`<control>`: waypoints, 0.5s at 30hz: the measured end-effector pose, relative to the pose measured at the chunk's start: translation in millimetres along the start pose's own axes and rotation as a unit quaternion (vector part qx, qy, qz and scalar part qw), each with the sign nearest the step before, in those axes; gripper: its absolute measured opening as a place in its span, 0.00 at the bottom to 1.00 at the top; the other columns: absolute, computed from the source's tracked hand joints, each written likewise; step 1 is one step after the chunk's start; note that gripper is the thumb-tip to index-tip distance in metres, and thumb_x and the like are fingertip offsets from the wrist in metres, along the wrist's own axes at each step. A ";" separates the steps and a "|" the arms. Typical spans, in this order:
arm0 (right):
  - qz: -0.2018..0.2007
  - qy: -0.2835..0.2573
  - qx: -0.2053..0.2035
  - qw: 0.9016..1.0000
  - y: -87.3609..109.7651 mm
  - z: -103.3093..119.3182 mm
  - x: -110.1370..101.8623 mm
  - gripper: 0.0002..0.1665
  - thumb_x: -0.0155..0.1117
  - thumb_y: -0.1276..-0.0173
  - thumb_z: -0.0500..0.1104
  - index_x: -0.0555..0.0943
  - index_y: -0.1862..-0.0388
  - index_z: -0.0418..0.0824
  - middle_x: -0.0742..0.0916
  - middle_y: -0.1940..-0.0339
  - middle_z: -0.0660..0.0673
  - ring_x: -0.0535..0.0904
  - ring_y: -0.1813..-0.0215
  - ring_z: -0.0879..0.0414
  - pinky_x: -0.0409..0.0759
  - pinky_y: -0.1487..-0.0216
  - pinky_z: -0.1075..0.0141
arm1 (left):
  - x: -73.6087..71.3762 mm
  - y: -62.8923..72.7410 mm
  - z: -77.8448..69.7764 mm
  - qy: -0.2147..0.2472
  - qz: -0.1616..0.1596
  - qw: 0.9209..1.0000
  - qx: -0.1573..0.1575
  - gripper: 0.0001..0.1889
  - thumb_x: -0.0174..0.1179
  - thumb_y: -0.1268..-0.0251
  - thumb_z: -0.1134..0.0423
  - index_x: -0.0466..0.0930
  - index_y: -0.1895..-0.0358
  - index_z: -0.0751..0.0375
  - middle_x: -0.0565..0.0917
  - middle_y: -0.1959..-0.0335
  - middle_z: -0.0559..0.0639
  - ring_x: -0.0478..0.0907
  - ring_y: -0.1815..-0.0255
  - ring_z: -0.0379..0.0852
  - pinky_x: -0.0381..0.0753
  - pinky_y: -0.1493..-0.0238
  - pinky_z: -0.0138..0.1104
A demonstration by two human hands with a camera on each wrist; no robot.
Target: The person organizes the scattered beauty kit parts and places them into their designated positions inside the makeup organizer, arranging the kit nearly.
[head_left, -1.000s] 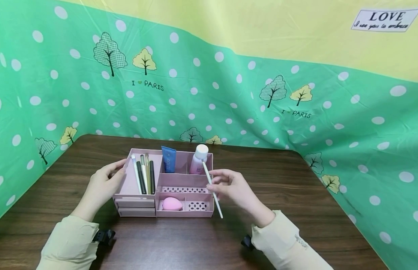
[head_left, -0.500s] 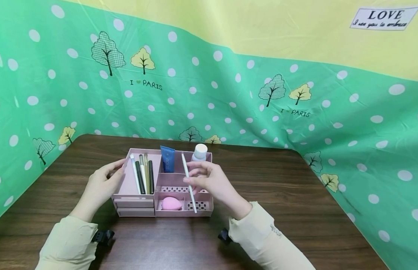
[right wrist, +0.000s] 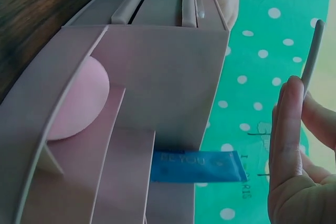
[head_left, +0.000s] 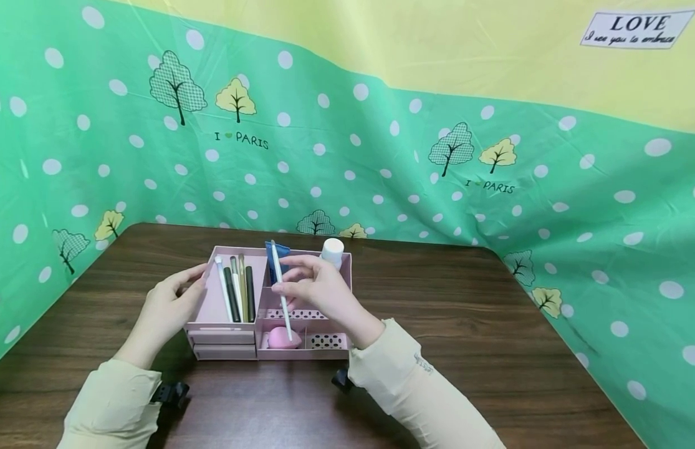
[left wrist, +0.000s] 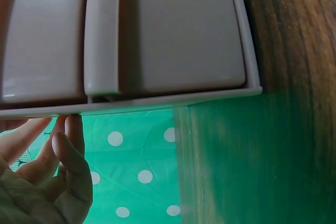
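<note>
A pink desktop organizer (head_left: pixel 224 328) stands on the table. My left hand (head_left: pixel 170 307) rests at its left side; in the left wrist view the fingertips (left wrist: pixel 74 124) touch the side wall. My right hand (head_left: pixel 316 287) pinches a slim white makeup brush (head_left: pixel 282 296), held above the right compartments and tilted. In the right wrist view the brush (right wrist: pixel 315 51) sticks up past the fingers. Several brushes and pens (head_left: pixel 237 290) lie in the organizer's left top tray. Behind the held brush a blue tube (head_left: pixel 272 265) stands in a back compartment, partly hidden.
A white-capped bottle (head_left: pixel 333 249) stands in the back right compartment, its lower part behind my right hand. A pink makeup sponge (head_left: pixel 280 337) sits in the front compartment. Two drawers (head_left: pixel 222 345) are under the tray. Polka-dot fabric (head_left: pixel 381 143) hangs behind the wooden table (head_left: pixel 465 312).
My right hand has moved left with the brush, from in front of the bottle to in front of the blue tube. The left hand has stayed at the organizer's side.
</note>
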State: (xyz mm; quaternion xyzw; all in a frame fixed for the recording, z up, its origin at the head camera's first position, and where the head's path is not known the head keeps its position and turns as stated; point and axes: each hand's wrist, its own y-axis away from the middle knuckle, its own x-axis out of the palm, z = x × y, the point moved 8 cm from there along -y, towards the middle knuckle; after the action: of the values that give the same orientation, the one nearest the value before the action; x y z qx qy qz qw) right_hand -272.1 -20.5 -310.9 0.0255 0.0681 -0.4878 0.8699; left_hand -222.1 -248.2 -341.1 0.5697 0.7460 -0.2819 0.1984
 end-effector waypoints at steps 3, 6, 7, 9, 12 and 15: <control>-0.002 0.000 0.004 1.000 -5.4 1.7 4.8 0.30 0.69 0.38 0.31 0.75 0.35 0.35 0.87 0.58 0.36 0.82 0.76 0.59 0.86 0.67 0.61 | -0.2 -0.3 0.9 0.001 -0.002 1.000 0.004 0.25 0.46 0.22 0.55 0.71 0.31 0.65 0.70 0.75 0.52 0.65 0.76 0.41 0.67 0.74 0.33; -0.004 0.001 0.010 1.000 -9.9 3.2 8.8 0.31 0.69 0.38 0.31 0.75 0.35 0.36 0.87 0.57 0.36 0.81 0.78 0.59 0.86 0.67 0.58 | -0.6 -0.6 1.3 0.001 -0.006 1.000 0.009 0.24 0.46 0.22 0.55 0.71 0.31 0.65 0.69 0.76 0.52 0.65 0.76 0.41 0.66 0.75 0.33; -0.004 0.001 0.011 1.000 -11.3 3.7 9.8 0.31 0.70 0.38 0.32 0.75 0.35 0.36 0.87 0.57 0.37 0.81 0.79 0.59 0.86 0.66 0.57 | -0.7 -0.7 1.4 0.001 -0.007 1.000 0.009 0.24 0.46 0.22 0.55 0.71 0.32 0.65 0.69 0.76 0.52 0.65 0.76 0.41 0.66 0.75 0.33; -0.004 -0.002 0.015 1.000 -14.1 3.9 12.3 0.31 0.70 0.38 0.32 0.75 0.35 0.37 0.87 0.57 0.38 0.81 0.79 0.58 0.86 0.63 0.52 | -0.7 -0.9 1.6 0.001 -0.007 1.000 0.008 0.24 0.46 0.22 0.56 0.71 0.32 0.65 0.69 0.76 0.52 0.65 0.76 0.41 0.66 0.75 0.33; -0.003 -0.005 0.011 1.000 -18.7 4.6 16.1 0.32 0.70 0.38 0.32 0.75 0.34 0.37 0.86 0.59 0.40 0.81 0.80 0.58 0.85 0.61 0.49 | -0.3 -1.3 2.2 0.002 -0.007 1.000 0.006 0.24 0.46 0.22 0.55 0.71 0.31 0.65 0.70 0.75 0.53 0.65 0.74 0.42 0.66 0.74 0.33; -0.004 -0.007 0.002 1.000 -23.3 5.9 20.0 0.32 0.70 0.39 0.31 0.75 0.35 0.35 0.86 0.60 0.40 0.81 0.79 0.58 0.86 0.62 0.50 | 0.0 -1.6 2.8 0.002 -0.006 1.000 0.004 0.24 0.46 0.22 0.55 0.71 0.31 0.65 0.70 0.74 0.54 0.65 0.74 0.42 0.66 0.74 0.33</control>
State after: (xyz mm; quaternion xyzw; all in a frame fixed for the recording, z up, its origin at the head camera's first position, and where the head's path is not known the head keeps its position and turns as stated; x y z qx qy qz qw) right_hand -281.1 -50.2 -307.3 0.0234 0.0607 -0.4916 0.8684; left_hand -223.7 -250.3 -342.9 0.5665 0.7487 -0.2851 0.1929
